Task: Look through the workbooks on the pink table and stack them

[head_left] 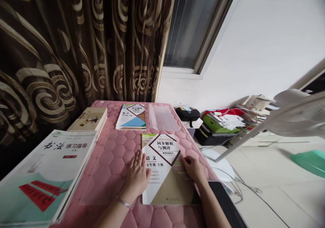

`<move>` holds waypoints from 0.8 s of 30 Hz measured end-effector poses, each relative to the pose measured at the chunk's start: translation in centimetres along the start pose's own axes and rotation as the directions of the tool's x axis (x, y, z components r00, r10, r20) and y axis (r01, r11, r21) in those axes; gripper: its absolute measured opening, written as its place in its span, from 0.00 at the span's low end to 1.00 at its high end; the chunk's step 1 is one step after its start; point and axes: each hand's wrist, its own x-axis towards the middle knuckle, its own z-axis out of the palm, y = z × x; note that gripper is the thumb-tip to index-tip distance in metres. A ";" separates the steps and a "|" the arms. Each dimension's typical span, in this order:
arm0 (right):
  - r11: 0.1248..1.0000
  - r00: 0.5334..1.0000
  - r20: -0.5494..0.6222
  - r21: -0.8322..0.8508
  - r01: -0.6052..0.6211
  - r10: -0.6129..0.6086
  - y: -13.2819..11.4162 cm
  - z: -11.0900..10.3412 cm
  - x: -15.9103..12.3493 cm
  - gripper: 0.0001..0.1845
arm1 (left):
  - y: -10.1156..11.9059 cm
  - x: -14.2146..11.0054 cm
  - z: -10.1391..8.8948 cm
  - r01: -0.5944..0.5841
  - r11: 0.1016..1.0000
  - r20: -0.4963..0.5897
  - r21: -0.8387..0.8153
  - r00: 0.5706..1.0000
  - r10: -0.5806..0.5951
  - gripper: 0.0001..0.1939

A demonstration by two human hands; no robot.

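A workbook point(162, 184) with a white, brown and gold cover lies closed and flat on the pink quilted table cover point(119, 153). My left hand point(138, 174) rests along its left edge, fingers stretched out and lying flat, with a bracelet on the wrist. At the opposite edge, my right hand point(194, 168) has its fingers curled and grips the workbook's right side. What seems to be a clear plastic sheet point(99, 184) spreads out under my left hand and forearm. Behind, a second workbook point(130, 118) with a blue and white cover lies beside a translucent plastic cover point(162, 118).
Stacked books point(48, 174) line the table's left side, a smaller pile point(87, 118) behind them. A dark flat object point(224, 201) lies at the right front edge. Beyond stand a white fan point(297, 113), cables on the floor, a black case point(188, 113) and piled papers point(225, 121).
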 end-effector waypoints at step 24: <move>0.971 0.997 0.000 -0.227 0.074 -0.076 -0.5 -0.2 0.0 0.13 | 0.2 0.5 -0.2 0.042 0.999 0.052 0.000 0.998 -0.041 0.31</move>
